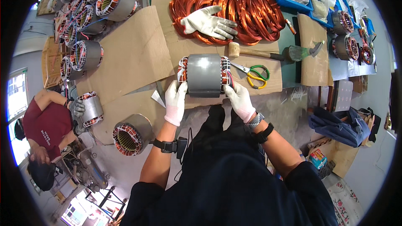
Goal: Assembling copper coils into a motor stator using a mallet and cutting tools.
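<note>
A grey motor stator (204,75) lies on its side at the table's front edge, with white-laced copper windings showing at both ends. My left hand (175,101), in a white glove, is closed on its left end. The right end is gripped by my right hand (240,101), also gloved, close to some red leads. Scissors (256,76) with green and yellow handles lie just right of the stator, blades toward it. Behind them is a mallet (257,53) with a wooden handle. A loose white glove (209,24) rests on a heap of copper wire coils (257,14).
Another stator (144,127) stands left of my left forearm. At the left, a co-worker (48,123) in gloves handles a silver stator (92,109). More stators (115,4) crowd the far left. A blue tray (289,2) holds supplies at the far right. Cardboard (125,54) covers the table.
</note>
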Tool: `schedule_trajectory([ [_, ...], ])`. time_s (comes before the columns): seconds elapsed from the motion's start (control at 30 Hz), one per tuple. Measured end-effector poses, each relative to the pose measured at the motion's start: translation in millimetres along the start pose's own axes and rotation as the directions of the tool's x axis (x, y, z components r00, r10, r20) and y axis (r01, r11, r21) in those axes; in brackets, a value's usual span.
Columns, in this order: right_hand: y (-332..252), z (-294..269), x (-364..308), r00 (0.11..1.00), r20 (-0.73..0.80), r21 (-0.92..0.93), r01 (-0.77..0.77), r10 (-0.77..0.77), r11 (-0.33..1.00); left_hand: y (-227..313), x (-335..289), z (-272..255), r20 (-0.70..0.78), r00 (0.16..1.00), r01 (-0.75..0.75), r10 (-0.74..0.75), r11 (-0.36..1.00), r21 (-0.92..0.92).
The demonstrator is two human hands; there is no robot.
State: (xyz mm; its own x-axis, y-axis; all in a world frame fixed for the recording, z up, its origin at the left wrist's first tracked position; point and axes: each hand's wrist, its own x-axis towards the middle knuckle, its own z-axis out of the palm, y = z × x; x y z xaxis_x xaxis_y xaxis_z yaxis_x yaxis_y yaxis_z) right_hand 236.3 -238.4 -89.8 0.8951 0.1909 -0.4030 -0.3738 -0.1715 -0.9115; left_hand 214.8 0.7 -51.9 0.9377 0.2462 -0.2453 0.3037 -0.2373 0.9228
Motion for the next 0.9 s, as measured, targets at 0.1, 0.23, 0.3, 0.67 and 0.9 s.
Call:
schedule_trajectory([
  [0.1,-12.1,-12.2,-12.6,0.998,0.028,0.024,-0.048,0.047,0.999,12.9,-14.5,2.5,-0.001,0.994,0.113,-0.113,0.994,0.016],
  [0.23,-13.0,-5.9,-14.2,0.992,0.039,0.226,-0.129,0.123,0.966,-10.9,-21.8,8.1,-0.021,0.966,0.255,-0.258,0.961,-0.106],
  [0.3,-16.5,-2.1,-8.7,0.974,0.007,0.361,-0.214,0.227,0.908,-5.1,-14.2,10.3,0.006,0.956,0.291,-0.292,0.95,-0.108],
  [0.67,-20.2,-14.1,10.1,0.996,0.087,0.162,-0.017,0.003,0.987,3.8,9.1,0.0,0.08,0.983,0.172,-0.163,0.979,-0.112],
  [0.9,-21.8,-7.8,30.9,0.992,-0.028,0.018,0.124,-0.123,0.992,-0.9,21.0,14.6,-0.064,0.998,0.016,-0.023,0.994,-0.109],
])
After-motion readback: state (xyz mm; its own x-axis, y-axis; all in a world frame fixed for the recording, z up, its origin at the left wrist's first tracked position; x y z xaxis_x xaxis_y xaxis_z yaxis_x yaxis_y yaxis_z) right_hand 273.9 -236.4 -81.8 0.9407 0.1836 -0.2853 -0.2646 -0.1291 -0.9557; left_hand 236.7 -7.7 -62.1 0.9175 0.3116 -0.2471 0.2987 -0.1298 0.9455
